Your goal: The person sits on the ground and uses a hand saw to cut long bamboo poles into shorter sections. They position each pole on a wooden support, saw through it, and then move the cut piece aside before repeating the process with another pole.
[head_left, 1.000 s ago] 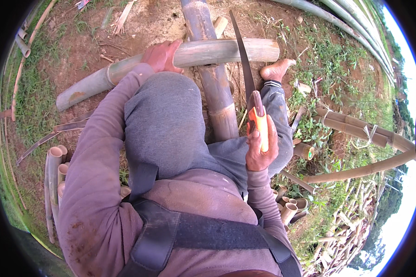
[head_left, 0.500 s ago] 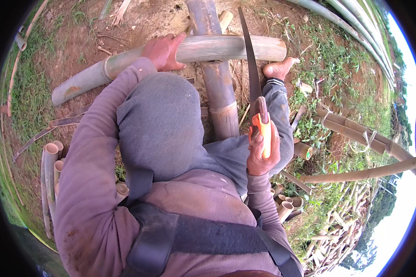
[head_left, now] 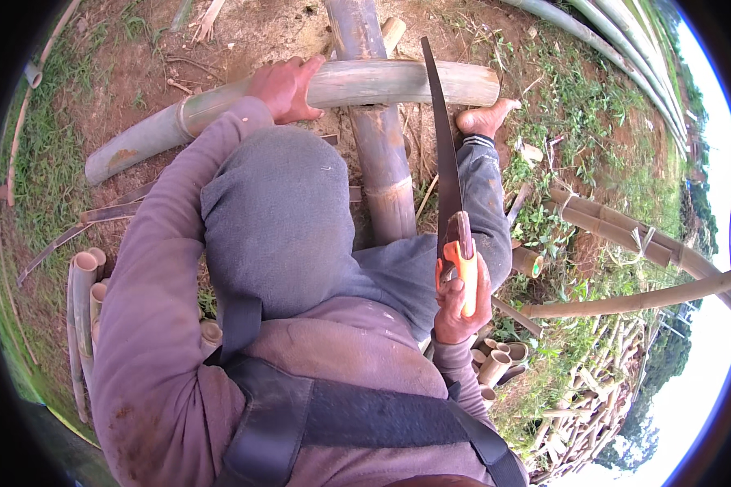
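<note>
A thick pale-green bamboo pole (head_left: 374, 83) lies crosswise over a darker bamboo length (head_left: 387, 166) running away from me. My left hand (head_left: 284, 89) grips the pole from above, left of the crossing, thumb spread from the fingers. In my right hand (head_left: 461, 304) is the orange handle of a handsaw (head_left: 443, 138), fingers wrapped round it. The long dark blade points away from me and passes across the pole near its right end. Whether its teeth are in a cut cannot be made out. My bare foot (head_left: 486, 119) rests by that end.
Short cut bamboo tubes (head_left: 84, 284) stand at my left, and more tubes (head_left: 494, 368) at my right. Long green poles (head_left: 625, 57) lie far right. Tied bamboo poles (head_left: 609, 227) reach in from the right, above a heap of bamboo scraps (head_left: 581, 414).
My right hand has drawn the saw back toward me, its tip now nearer the pole. The left hand keeps its place on the bamboo; the whole view has shifted slightly.
</note>
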A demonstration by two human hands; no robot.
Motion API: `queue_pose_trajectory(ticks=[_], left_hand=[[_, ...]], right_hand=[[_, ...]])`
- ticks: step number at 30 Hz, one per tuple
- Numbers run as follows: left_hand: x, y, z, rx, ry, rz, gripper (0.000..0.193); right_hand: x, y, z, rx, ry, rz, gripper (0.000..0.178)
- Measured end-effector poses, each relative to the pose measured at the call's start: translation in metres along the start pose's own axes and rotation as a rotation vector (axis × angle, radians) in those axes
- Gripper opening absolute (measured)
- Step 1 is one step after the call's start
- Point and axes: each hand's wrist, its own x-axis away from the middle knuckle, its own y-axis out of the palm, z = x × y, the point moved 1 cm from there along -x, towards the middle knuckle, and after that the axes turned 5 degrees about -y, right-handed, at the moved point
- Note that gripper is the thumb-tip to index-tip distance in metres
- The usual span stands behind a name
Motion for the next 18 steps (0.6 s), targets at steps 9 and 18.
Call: queue_pose_trajectory(ticks=[9, 18], left_hand=[[-0.002, -0.003, 0.002, 0.02, 0.008, 0.027, 0.102], [-0.004, 0.007, 0.0, -0.007, 0.007, 0.013, 0.102]], right_hand=[[-0.111, 0.071, 0.041, 0.072, -0.041, 0.028, 0.041], [0.015, -0.003, 0.008, 0.043, 0.032, 0.0, 0.056]])
